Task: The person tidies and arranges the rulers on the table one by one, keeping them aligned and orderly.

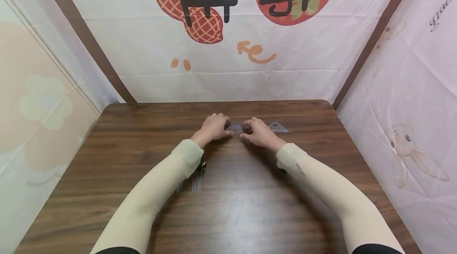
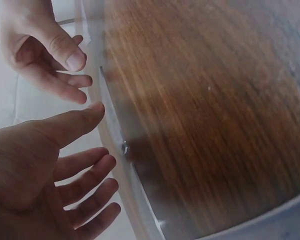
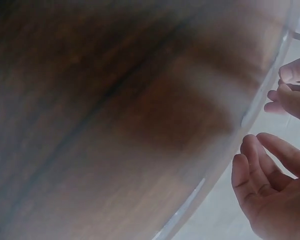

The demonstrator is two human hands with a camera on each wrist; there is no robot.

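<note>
A clear protractor (image 1: 235,129) lies flat near the far side of the table, between the two hands. My left hand (image 1: 214,127) is at its left end, fingers loosely bent and apart from the thumb. On the right end is my right hand (image 1: 262,132), its fingers also relaxed. In the left wrist view the left hand (image 2: 50,175) has nothing pinched between thumb and fingers. The right hand (image 3: 275,192) appears in the right wrist view with fingertips near the table edge. Whether either hand touches the protractor is unclear. A clear triangular set square (image 1: 279,127) lies just right of the right hand.
Two clear rulers lie near the left forearm, one ruler (image 1: 197,182) in plain sight, the other ruler (image 1: 179,187) partly hidden by the sleeve. The brown wooden table (image 1: 235,214) meets a printed cloth wall (image 1: 228,85) at the back; more cloth hangs on both sides.
</note>
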